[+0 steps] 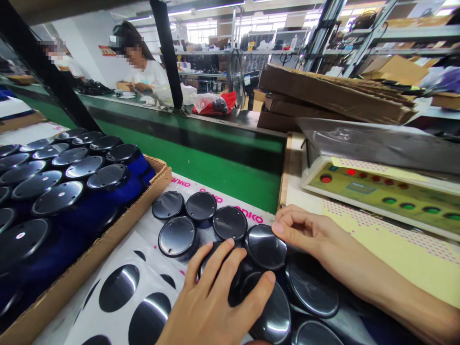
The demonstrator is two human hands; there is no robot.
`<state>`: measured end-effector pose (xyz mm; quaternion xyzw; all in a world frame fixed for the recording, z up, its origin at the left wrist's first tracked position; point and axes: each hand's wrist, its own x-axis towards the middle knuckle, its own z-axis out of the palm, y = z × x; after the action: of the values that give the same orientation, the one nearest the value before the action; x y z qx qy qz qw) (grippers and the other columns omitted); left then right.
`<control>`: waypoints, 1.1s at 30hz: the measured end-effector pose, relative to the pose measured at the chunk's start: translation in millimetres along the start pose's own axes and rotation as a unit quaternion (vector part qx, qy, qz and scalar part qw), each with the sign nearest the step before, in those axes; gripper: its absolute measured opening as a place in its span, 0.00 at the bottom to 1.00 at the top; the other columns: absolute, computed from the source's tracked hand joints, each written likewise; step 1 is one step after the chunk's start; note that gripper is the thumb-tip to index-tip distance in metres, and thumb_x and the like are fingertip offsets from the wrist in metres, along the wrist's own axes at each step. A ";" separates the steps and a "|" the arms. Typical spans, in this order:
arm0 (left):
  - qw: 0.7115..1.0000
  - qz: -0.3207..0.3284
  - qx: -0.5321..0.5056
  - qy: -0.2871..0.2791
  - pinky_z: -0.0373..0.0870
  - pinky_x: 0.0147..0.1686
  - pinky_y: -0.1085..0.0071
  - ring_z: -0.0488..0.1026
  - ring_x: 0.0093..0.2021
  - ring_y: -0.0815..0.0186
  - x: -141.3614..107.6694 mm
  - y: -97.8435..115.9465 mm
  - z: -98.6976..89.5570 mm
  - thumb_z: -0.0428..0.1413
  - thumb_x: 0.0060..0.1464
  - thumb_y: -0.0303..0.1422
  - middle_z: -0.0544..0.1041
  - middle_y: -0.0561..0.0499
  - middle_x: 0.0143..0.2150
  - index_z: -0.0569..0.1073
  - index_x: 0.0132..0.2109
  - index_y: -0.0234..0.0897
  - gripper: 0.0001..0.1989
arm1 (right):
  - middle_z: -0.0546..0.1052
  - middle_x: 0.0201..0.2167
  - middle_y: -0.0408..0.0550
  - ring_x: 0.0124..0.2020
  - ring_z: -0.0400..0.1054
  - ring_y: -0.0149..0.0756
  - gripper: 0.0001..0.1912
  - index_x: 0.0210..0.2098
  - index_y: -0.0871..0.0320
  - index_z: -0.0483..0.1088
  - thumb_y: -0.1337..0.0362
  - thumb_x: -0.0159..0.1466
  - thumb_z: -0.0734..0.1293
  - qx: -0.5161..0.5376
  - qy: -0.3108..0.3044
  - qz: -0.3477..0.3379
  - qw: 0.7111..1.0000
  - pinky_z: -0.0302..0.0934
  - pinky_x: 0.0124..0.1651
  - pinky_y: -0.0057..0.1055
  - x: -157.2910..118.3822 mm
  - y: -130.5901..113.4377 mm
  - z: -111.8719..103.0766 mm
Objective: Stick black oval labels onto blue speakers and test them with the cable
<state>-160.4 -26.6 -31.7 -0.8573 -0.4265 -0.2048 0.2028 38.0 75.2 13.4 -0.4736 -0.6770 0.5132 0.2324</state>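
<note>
The left hand lies palm down and fairly open, its fingers spread over a crowd of glossy black discs on a white printed sheet. It rests on them with no clear grip. The right hand comes in from the right, forearm low over the bench, its fingers half curled against the edge of one disc. The thumb is hidden, so whether it has hold cannot be told.

Four discs stand slightly apart at the far side of the sheet, and the others crowd together under and beyond the hands. Blue shows beneath at least one, so they may match the blue-bodied pieces packed in rows in a cardboard tray to the left. That tray looks full as far as it shows. At lower left lies a sheet of black circles.

To the right sit a control panel and a yellow sheet. Beyond a green conveyor, a co-worker handles something at the belt
</note>
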 end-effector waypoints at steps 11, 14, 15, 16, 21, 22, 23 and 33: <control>0.999 0.010 -0.003 -0.036 0.47 0.58 0.53 0.61 0.58 0.49 -7.1 -0.5 0.9 0.49 0.54 0.56 0.70 0.41 0.53 0.62 0.62 0.47 0.33 | 0.67 0.30 0.42 0.32 0.61 0.33 0.15 0.26 0.55 0.64 0.52 0.62 0.62 -0.057 0.006 -0.031 0.998 0.56 0.36 0.29 -2.6 8.0 1.5; 0.999 0.011 -0.006 -0.040 0.47 0.58 0.53 0.60 0.59 0.49 -7.7 -0.4 1.6 0.49 0.54 0.56 0.70 0.41 0.54 0.61 0.63 0.46 0.33 | 0.67 0.30 0.42 0.32 0.62 0.33 0.14 0.26 0.55 0.63 0.53 0.63 0.62 -0.071 0.014 -0.049 0.996 0.57 0.36 0.30 -2.8 8.1 3.3; 0.999 0.011 -0.006 -0.039 0.47 0.58 0.53 0.60 0.59 0.49 -7.6 -0.3 1.7 0.49 0.54 0.56 0.70 0.41 0.54 0.61 0.63 0.46 0.33 | 0.67 0.30 0.43 0.32 0.62 0.33 0.14 0.26 0.55 0.63 0.54 0.63 0.61 -0.078 0.019 -0.057 0.995 0.57 0.37 0.30 -2.7 8.1 4.1; 0.999 0.010 -0.007 -0.039 0.47 0.58 0.53 0.60 0.59 0.49 -7.3 -0.1 1.8 0.48 0.54 0.56 0.70 0.40 0.54 0.61 0.62 0.46 0.33 | 0.67 0.30 0.43 0.32 0.62 0.34 0.14 0.26 0.55 0.63 0.54 0.63 0.61 -0.087 0.025 -0.064 0.994 0.57 0.37 0.30 -2.5 8.1 4.8; 1.000 -0.007 -0.010 -0.017 0.48 0.58 0.57 0.63 0.57 0.52 -1.5 1.4 -0.2 0.46 0.55 0.57 0.72 0.43 0.51 0.64 0.61 0.43 0.33 | 0.68 0.30 0.45 0.33 0.64 0.35 0.14 0.26 0.55 0.62 0.55 0.64 0.59 -0.128 0.053 -0.094 0.986 0.58 0.38 0.32 -2.2 7.8 8.1; 1.000 -0.014 -0.013 -0.012 0.48 0.58 0.58 0.63 0.56 0.53 0.5 1.8 -1.0 0.45 0.56 0.57 0.73 0.44 0.51 0.66 0.60 0.41 0.33 | 0.68 0.30 0.45 0.33 0.64 0.35 0.14 0.25 0.55 0.61 0.56 0.64 0.59 -0.135 0.055 -0.099 0.984 0.58 0.37 0.32 -2.3 7.6 8.4; 1.000 -0.020 -0.016 -0.009 0.48 0.58 0.60 0.64 0.55 0.54 2.5 2.1 -1.9 0.45 0.57 0.56 0.73 0.44 0.52 0.67 0.59 0.39 0.32 | 0.68 0.30 0.45 0.33 0.63 0.35 0.14 0.25 0.55 0.61 0.56 0.65 0.59 -0.142 0.056 -0.103 0.983 0.58 0.37 0.33 -2.4 7.5 8.5; 0.998 -0.036 -0.048 -0.013 0.48 0.56 0.59 0.63 0.56 0.54 7.1 7.0 -7.3 0.46 0.58 0.53 0.69 0.46 0.59 0.68 0.57 0.33 0.32 | 0.64 0.31 0.46 0.30 0.60 0.35 0.10 0.30 0.54 0.56 0.64 0.68 0.53 -0.274 0.043 -0.247 0.928 0.57 0.34 0.32 -8.5 9.3 12.4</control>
<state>-152.1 -29.8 -23.1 -0.8528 -0.4493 -0.2214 0.1481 35.6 62.1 1.7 -0.3586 -0.8761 0.2130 0.2420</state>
